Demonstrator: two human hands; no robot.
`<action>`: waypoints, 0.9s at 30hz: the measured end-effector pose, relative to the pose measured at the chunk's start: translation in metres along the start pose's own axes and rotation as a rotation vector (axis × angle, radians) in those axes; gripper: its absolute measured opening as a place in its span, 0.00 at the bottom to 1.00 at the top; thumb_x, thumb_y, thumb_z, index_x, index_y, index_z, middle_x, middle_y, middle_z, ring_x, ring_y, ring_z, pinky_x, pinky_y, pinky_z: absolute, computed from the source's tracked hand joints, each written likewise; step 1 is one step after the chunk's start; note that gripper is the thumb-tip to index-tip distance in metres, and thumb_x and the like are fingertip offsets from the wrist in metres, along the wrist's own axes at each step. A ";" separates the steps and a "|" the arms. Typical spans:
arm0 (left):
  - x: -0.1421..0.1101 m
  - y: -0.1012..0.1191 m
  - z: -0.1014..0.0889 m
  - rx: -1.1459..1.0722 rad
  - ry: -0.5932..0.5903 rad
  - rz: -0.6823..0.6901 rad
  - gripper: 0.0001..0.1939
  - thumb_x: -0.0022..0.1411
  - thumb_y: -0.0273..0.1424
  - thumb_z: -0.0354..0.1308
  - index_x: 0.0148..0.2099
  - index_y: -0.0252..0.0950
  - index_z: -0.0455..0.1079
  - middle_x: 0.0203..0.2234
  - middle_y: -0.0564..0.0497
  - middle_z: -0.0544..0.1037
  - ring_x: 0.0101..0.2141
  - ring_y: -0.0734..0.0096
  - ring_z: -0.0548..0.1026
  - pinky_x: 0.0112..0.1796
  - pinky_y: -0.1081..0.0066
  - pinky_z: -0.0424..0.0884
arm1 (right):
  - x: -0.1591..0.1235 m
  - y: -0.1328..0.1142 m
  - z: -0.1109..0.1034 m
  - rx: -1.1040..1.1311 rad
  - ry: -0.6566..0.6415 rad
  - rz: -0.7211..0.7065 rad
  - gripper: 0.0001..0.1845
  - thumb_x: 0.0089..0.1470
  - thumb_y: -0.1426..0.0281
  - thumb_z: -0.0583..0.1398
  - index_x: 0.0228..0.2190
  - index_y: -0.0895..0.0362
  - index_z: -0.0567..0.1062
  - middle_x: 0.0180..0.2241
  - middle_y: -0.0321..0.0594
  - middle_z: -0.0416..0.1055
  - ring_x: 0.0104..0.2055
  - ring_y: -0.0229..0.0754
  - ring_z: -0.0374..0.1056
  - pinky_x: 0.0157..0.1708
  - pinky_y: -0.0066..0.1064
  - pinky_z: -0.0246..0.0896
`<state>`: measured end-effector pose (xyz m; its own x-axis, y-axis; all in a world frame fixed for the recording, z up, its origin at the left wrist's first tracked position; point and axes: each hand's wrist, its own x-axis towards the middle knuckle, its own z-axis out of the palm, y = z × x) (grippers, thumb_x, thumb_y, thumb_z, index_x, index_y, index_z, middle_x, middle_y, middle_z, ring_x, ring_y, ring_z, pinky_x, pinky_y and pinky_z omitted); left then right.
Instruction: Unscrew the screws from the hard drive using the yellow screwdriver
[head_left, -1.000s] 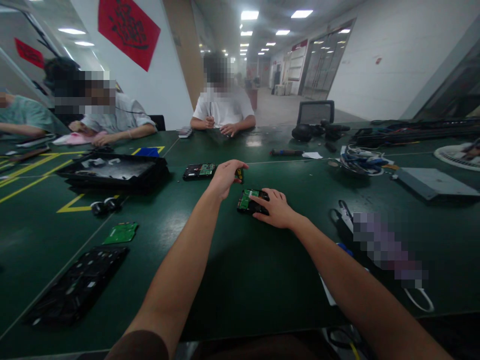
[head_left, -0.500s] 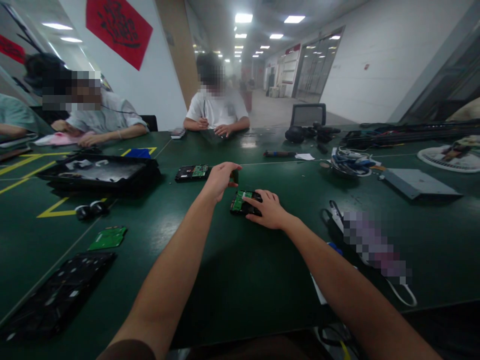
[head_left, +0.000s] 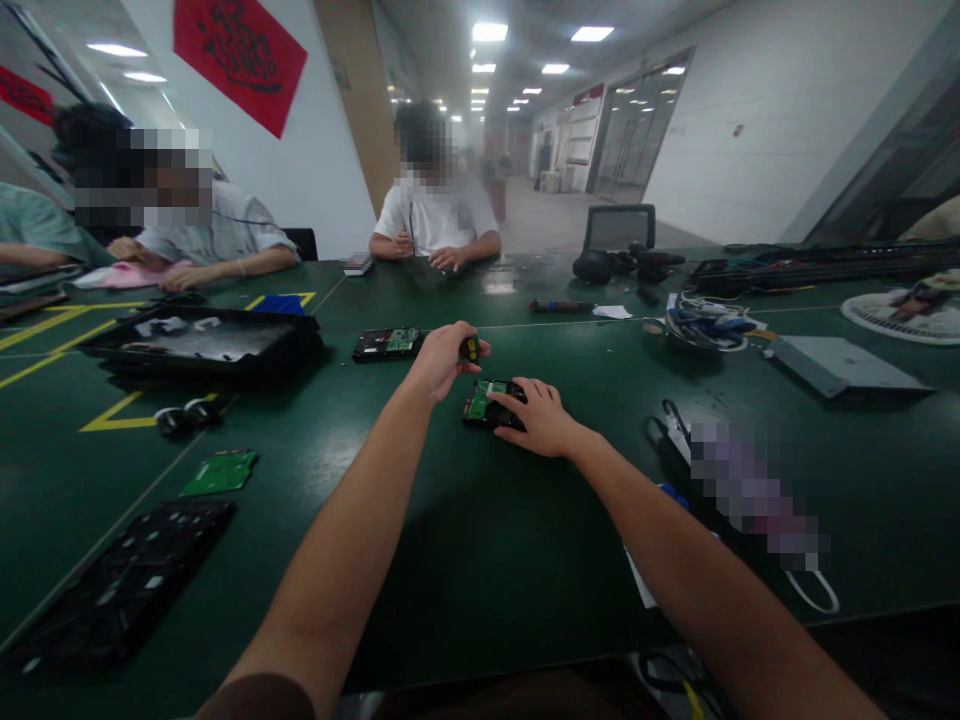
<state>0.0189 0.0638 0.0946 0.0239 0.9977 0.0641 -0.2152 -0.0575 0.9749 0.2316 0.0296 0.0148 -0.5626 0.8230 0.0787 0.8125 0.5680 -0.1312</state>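
at the frame's centre, a black-and-yellow tool [head_left: 472,348] is being gripped in the left hand [head_left: 442,362], fingers curled; just below, a hard drive [head_left: 480,403] is being touched by the right hand [head_left: 546,416], fingers spread wide.

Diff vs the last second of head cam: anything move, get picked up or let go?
Dark tool with yellow marks seems to have turned in the left hand: marks show again after being hidden mid-sequence. View swung slightly right overall, so the scene sits further left. No visible pickup or release. Unchanged: right hand on the near drive, far drive lying on the table.
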 end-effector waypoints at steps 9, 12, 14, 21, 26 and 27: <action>0.003 0.001 -0.003 0.127 0.093 0.109 0.11 0.54 0.36 0.60 0.33 0.33 0.75 0.32 0.45 0.77 0.33 0.67 0.75 0.26 0.73 0.71 | 0.000 0.000 -0.001 -0.002 0.000 -0.008 0.40 0.61 0.42 0.54 0.70 0.37 0.55 0.70 0.49 0.48 0.70 0.67 0.45 0.65 0.62 0.38; 0.001 0.003 -0.001 0.072 0.076 0.065 0.11 0.54 0.37 0.61 0.36 0.34 0.74 0.32 0.45 0.78 0.33 0.64 0.76 0.27 0.71 0.73 | -0.001 0.000 -0.002 -0.003 -0.003 -0.006 0.40 0.62 0.42 0.54 0.70 0.38 0.55 0.70 0.49 0.48 0.70 0.67 0.45 0.65 0.62 0.39; 0.000 0.003 -0.001 0.004 0.053 0.042 0.11 0.54 0.36 0.62 0.37 0.35 0.71 0.32 0.45 0.79 0.34 0.63 0.78 0.28 0.70 0.74 | -0.001 -0.001 -0.002 -0.003 -0.005 -0.005 0.40 0.62 0.42 0.54 0.70 0.38 0.55 0.70 0.49 0.47 0.70 0.67 0.45 0.65 0.62 0.39; 0.006 -0.002 -0.004 0.086 0.101 0.111 0.09 0.55 0.35 0.59 0.33 0.35 0.75 0.33 0.45 0.77 0.33 0.67 0.75 0.24 0.73 0.68 | 0.000 -0.001 0.001 -0.006 0.004 0.001 0.40 0.61 0.42 0.55 0.70 0.37 0.54 0.73 0.48 0.42 0.72 0.68 0.41 0.66 0.63 0.38; 0.001 0.002 -0.001 0.016 0.007 0.057 0.10 0.56 0.35 0.61 0.37 0.35 0.74 0.34 0.44 0.79 0.34 0.64 0.78 0.26 0.72 0.69 | 0.000 0.000 0.000 0.007 -0.010 -0.003 0.40 0.62 0.41 0.54 0.70 0.37 0.54 0.73 0.48 0.44 0.72 0.67 0.41 0.66 0.63 0.38; 0.000 0.003 0.001 -0.023 -0.002 0.035 0.09 0.56 0.35 0.61 0.38 0.35 0.73 0.33 0.44 0.79 0.34 0.64 0.78 0.27 0.71 0.70 | 0.000 0.000 0.000 0.006 -0.013 -0.003 0.40 0.62 0.41 0.54 0.70 0.37 0.54 0.73 0.47 0.44 0.72 0.67 0.41 0.66 0.63 0.38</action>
<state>0.0188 0.0636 0.0973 0.0180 0.9950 0.0986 -0.2382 -0.0915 0.9669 0.2314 0.0298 0.0149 -0.5670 0.8211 0.0661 0.8099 0.5703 -0.1373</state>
